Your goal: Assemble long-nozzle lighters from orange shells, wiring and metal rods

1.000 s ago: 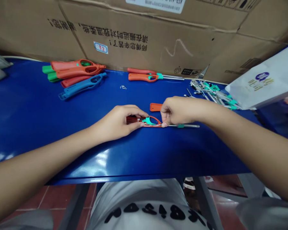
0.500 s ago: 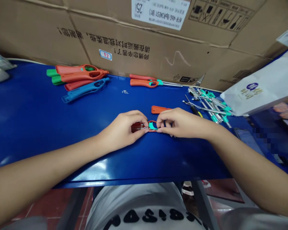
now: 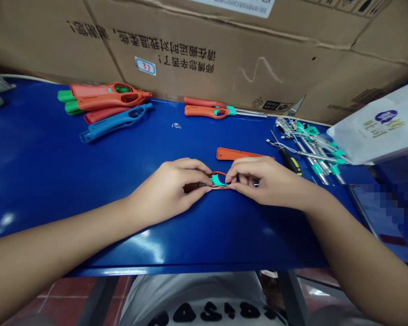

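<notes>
Just beyond the table's front edge, my left hand (image 3: 172,188) is closed around the handle end of an orange lighter casing (image 3: 221,173), an open half shell. A teal trigger (image 3: 219,181) sits in its ring-shaped opening, at my left fingertips. My right hand (image 3: 263,179) pinches the front end of the same lighter; a bit of metal shows beyond its fingers, and the rest there is hidden. Behind the right hand lies another orange casing half (image 3: 236,154), partly covered by it. A black and yellow screwdriver (image 3: 290,161) rests farther right.
Orange, red and green casings (image 3: 105,97) and a blue casing (image 3: 114,123) lie back left. Small pins or screws (image 3: 176,125) and two lighters with metal tubes (image 3: 204,111) are nearer centre. Right are lighter inner parts (image 3: 318,151) and a white bag (image 3: 384,127); behind, a cardboard box (image 3: 190,27).
The head view has tilted downward and shifted slightly. Both hands keep hold of the lighter; my left fingertips have slid right, up to the trigger. More of the loose casing half shows.
</notes>
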A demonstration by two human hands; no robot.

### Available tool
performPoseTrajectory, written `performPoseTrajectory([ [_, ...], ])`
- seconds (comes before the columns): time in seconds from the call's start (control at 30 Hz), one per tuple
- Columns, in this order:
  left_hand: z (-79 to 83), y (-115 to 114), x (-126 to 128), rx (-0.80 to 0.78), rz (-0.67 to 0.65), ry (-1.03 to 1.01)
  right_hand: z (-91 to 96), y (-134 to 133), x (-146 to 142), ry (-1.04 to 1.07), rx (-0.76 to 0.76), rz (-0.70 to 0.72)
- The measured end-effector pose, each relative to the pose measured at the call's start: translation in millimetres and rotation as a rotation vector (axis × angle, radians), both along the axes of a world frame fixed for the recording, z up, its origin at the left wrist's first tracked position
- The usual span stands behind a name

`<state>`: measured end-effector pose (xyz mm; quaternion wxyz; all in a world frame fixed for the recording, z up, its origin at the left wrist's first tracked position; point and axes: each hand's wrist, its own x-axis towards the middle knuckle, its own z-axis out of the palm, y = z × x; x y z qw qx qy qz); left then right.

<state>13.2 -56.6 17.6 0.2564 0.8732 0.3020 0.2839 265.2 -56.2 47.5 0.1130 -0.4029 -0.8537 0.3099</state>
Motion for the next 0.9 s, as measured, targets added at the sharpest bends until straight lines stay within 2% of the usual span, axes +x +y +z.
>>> performPoseTrajectory([
  [0.33,0.7,-1.1,0.7,0.022,-0.022,0.034,-2.4,-2.0,-0.9,0.036,-0.013,-0.024],
  [0.47,4.5,-0.4,0.8,-0.041,-0.004,0.042,-2.8,-2.5,-2.0,0.017,-0.041,-0.049],
  [0.7,16.0,6.7,-2.9,-0.081,-0.063,0.153,0.7,-6.0,-8.8,-0.004,-0.095,-0.057],
  [0.9,19.4,8.2,-3.5,-0.119,-0.094,0.194,0.2,-8.7,-13.2,-0.006,-0.095,-0.036],
])
